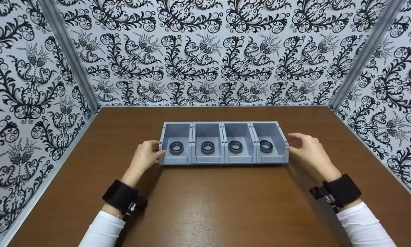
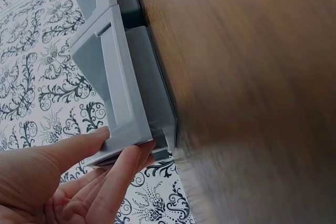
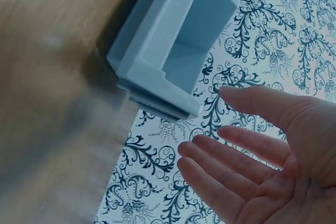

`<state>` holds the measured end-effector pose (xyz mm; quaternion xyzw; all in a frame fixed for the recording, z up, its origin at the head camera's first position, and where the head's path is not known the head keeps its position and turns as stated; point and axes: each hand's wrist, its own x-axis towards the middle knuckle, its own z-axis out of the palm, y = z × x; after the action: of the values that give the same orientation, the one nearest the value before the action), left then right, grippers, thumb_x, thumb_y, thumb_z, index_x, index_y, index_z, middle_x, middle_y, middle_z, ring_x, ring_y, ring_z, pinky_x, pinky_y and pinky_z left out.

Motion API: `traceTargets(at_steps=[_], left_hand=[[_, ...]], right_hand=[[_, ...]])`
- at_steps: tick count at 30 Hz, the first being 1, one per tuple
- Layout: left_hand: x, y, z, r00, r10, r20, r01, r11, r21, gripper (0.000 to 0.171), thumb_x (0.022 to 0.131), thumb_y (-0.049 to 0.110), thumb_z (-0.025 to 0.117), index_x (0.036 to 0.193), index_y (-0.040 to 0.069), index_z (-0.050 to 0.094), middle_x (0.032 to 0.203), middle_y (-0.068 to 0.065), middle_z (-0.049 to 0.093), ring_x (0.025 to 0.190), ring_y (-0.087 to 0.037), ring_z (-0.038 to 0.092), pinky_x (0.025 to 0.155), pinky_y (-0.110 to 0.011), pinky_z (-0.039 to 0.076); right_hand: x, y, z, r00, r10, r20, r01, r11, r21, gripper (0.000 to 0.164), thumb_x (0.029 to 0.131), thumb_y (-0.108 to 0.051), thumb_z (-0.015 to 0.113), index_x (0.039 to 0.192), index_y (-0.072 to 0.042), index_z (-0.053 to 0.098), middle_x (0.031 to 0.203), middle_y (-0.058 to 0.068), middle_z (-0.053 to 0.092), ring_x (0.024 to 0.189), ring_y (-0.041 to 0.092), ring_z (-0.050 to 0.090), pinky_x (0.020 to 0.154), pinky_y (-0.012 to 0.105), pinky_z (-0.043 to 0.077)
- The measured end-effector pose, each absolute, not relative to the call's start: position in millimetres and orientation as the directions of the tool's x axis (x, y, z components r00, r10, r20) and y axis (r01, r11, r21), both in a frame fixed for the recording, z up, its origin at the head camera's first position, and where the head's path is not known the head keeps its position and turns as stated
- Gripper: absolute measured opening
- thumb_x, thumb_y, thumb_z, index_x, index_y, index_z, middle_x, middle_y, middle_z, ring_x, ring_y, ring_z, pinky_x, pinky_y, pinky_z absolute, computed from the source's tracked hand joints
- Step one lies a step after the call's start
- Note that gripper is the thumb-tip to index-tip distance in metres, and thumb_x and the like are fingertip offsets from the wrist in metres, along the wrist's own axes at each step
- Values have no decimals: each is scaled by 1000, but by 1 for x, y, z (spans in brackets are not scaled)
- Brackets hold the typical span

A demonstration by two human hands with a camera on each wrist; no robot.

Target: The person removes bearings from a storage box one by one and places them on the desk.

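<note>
Several grey storage bins (image 1: 207,159) stand side by side in one row on the table, with a dark ring-shaped bearing (image 1: 176,148) in each. At the row's left end my left hand (image 1: 145,154) pinches the outermost bin (image 2: 122,82): the thumb lies on its front rim and the fingers press its outer side. My right hand (image 1: 308,149) is beside the right end bin (image 1: 276,159). In the right wrist view its fingers (image 3: 226,169) are loosely extended and apart from that bin, with nothing in the palm.
The brown table (image 1: 205,202) extends in front of and around the row. Behind it stands a patterned wall (image 1: 205,61), with more patterned panels at left and right. A black strap with a camera (image 1: 123,197) is on each wrist.
</note>
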<state>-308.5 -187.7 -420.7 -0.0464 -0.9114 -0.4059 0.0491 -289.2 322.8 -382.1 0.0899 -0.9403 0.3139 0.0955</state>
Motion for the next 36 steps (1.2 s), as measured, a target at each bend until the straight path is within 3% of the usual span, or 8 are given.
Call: traceTargets(at_steps=[10,15,18,24,30,36], left_hand=[[-306,-190,-421,-992,37,123,116,660,742,37,98,4,72,130,-13,64,116,-28,72,97,-36,74,69,-35,64],[-306,-189,-420,-992,45,120,120,656,745,36,98,4,71,129,-13,65,116,-28,72,96,-35,74,69,-34,64],[-307,-189,-421,-991,49,122,124,658,742,36,98,4,71,130,-13,65,116,-28,72,96,-35,74,69,-35,65],[-307,-188,-421,-992,44,121,120,655,746,38,98,4,71,131,-13,64,118,-29,71,100,-37,73,70,-35,65],[-307,-188,-421,-993,35,114,109,653,749,38,98,4,72,131,-13,64,119,-29,71,99,-36,74,70,-35,65],[-309,-188,-421,-992,37,117,112,658,745,38,98,4,72,131,-13,64,120,-30,70,97,-36,74,69,-34,64]], right_hand=[[-297,307,-371,-923,-209,324,-345,823,-452,45,91,-5,78,131,11,65,127,32,67,116,53,63,98,66,49],[-298,299,-371,-912,-255,320,-380,817,-433,44,90,-4,78,130,11,66,118,29,71,89,40,66,85,57,54],[-300,295,-372,-907,-281,314,-399,812,-426,44,90,-3,78,130,11,67,119,28,72,86,36,66,80,53,54],[-308,285,-377,-907,-308,286,-409,809,-423,45,89,-4,78,130,11,67,126,29,69,92,42,67,82,54,54],[-316,276,-386,-910,-328,254,-411,798,-441,45,90,-4,80,130,11,66,128,30,67,118,52,63,100,64,51],[-323,271,-395,-913,-336,232,-405,810,-423,44,89,-2,77,129,11,66,128,30,68,119,51,61,101,65,48]])
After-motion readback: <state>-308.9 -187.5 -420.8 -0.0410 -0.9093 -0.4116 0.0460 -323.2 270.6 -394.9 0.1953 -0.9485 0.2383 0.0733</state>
